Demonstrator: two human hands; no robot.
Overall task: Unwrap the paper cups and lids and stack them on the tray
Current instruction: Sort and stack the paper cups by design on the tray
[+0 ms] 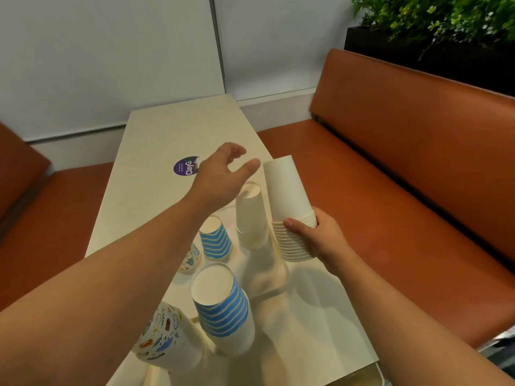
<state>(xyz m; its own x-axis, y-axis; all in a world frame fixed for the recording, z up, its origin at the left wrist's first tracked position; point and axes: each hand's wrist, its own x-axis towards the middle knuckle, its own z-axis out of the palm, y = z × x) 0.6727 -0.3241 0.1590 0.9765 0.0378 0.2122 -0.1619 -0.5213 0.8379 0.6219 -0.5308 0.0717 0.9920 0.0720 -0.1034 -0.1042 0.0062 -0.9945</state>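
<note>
My right hand (315, 235) grips a tall stack of plain white paper cups (288, 201) near its lower rims, bases up and tilted. My left hand (223, 176) hovers with loose fingers above the table, just left of that stack's top, holding nothing. A second white cup stack (249, 218) stands upside down beside it. A short blue-striped stack (216, 236) and a taller blue-striped stack (223, 305) stand upside down nearer me. A patterned cup stack (164, 335) leans at the near left; another patterned cup (191, 259) peeks from behind my left forearm.
The cream table (156, 151) carries a purple round sticker (185, 166) at its middle. Clear plastic wrap (267, 274) lies under the white stacks. Orange benches (390, 162) flank both sides, a wall is behind, and a planter (434, 29) stands at the far right.
</note>
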